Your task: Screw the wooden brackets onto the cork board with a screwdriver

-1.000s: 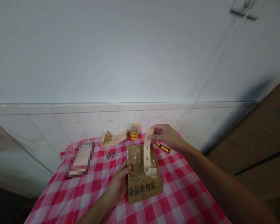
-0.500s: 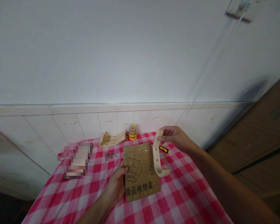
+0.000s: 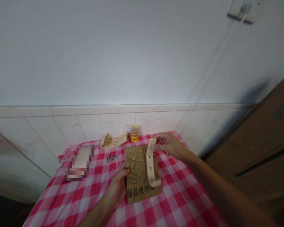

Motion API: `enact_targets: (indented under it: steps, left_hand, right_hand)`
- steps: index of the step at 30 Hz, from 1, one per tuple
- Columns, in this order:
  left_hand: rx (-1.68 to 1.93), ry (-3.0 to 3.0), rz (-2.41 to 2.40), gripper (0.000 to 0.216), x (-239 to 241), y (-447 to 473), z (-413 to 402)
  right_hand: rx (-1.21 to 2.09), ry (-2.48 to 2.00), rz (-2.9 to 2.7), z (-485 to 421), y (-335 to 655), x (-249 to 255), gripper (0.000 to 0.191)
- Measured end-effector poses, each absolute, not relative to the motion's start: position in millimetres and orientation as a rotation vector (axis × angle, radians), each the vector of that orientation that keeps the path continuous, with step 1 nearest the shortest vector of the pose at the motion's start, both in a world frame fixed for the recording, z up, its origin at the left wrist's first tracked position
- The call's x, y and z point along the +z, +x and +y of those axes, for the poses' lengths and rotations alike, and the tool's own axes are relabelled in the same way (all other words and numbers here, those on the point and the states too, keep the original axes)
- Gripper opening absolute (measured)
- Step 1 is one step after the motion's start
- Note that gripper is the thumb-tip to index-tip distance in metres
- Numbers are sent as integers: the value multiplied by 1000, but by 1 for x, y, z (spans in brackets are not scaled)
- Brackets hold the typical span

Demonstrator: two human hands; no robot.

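Observation:
A brown perforated board with black printed characters lies on the red-and-white checked tablecloth. My left hand presses on the board's left edge, thumb on top, fingers closed on it. My right hand pinches the far end of a pale curved wooden piece with holes, holding it on edge over the board's right side. A second curved wooden piece lies at the table's back.
A small clear-and-yellow container stands at the back by the white wall. Several dark screws lie left of the board. A blurred-out object rests on the left. A brown cabinet stands on the right.
My right hand has swung the curved wooden piece back left, from beside the board's right edge to over the board. The yellow-handled tool is now hidden behind that hand.

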State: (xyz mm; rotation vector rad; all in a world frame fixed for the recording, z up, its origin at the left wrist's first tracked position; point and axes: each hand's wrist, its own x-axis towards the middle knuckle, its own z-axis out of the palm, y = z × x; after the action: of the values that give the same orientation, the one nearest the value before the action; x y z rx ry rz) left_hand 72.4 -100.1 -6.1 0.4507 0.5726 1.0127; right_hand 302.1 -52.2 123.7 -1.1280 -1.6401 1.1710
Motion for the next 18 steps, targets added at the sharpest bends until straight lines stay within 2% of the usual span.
enact_targets:
  steps: [10, 18]
  left_hand:
    - [1009, 497, 633, 51, 3, 78, -100]
    - [1043, 565, 679, 61, 4, 77, -103]
  right_hand:
    - [1093, -1100, -1851, -47, 235, 100, 5]
    - [934, -1170, -1941, -44, 223, 103, 13]
